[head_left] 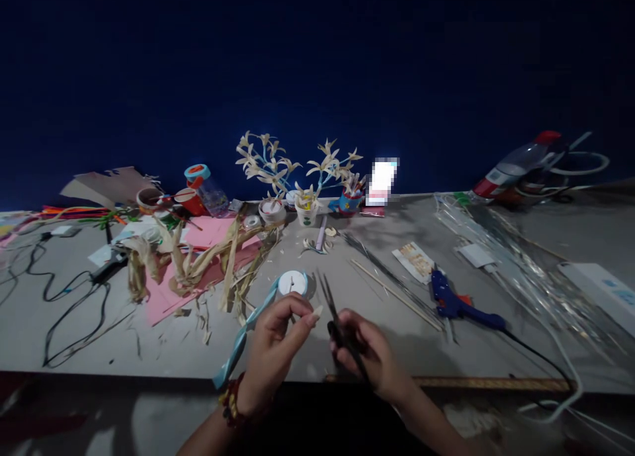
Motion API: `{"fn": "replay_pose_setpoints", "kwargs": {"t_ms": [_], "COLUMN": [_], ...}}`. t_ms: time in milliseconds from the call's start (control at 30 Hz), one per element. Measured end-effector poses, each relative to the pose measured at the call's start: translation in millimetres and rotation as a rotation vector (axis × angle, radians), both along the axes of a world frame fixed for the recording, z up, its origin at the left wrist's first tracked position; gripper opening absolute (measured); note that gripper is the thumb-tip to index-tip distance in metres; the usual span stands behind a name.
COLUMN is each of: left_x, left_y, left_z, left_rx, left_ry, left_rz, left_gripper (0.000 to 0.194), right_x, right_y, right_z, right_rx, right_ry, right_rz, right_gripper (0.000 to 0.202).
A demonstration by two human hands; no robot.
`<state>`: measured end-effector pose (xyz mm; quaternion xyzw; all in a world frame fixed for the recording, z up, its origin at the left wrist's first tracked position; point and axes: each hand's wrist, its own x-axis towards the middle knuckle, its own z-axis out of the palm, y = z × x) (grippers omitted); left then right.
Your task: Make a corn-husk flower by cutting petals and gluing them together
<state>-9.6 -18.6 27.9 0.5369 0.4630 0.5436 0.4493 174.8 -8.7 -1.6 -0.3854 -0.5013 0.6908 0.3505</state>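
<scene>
Head view: the wall (317, 65), dark blue, stands beyond both grips. The counter (163, 360), grey, extends beneath and to either side of them. Right of the right grip, clear wrapping (540, 277) lies lengthwise, with a red-capped bottle (513, 168) tilted at its far end. Left of the left grip, dry husks (186, 267) lie partly over pink paper (157, 305). Directly beyond the grips, near the wall, two sprays of pale flowers on blue stems were noted, the left spray (268, 161) and the right spray (330, 161), with a white cup (307, 212) between them at their base.

Left grip (280, 333): narrow, thumb and fingers closed on a small pale piece. Right grip (367, 350): closed around the dark handles of the scissors; blades slightly apart, tips pointing away from the person, just right of the piece.

To the right of the right grip, a blue glue gun (449, 297) lies on its side, cord trailing toward the near edge. A thin stick (397, 294) lies between it and the scissors (338, 323). Blue ribbon (237, 350) runs beside the left grip to a white spool (292, 282) just beyond it. Smallest item: the piece (318, 310), at the left fingertips, its exact shape too small to tell.
</scene>
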Motion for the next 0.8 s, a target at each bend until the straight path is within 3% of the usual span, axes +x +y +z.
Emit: {"fn": "replay_pose_setpoints", "kwargs": {"t_ms": [167,367,800], "left_x": [13.3,21.2,24.5], "left_y": [4.1,1.6,5.3], "left_z": [-7.3,-16.5,-19.0], "left_rx": [0.067,-0.050,-0.017], "left_ry": [-0.031,-0.082,-0.036], "left_rz": [0.069,0.118,0.132], "left_gripper": [0.020,0.016,0.018], "right_x": [-6.6,-6.9,-9.5], "right_y": [-18.2,-14.4,-15.7], "right_z": [-8.7,-3.4,-15.4], "right_rx": [-0.121,-0.057,-0.008], "right_ry": [0.054,0.041,0.054], "right_rz": [-0.011,0.016,0.001], "right_gripper": [0.063,0.066,0.056]}}
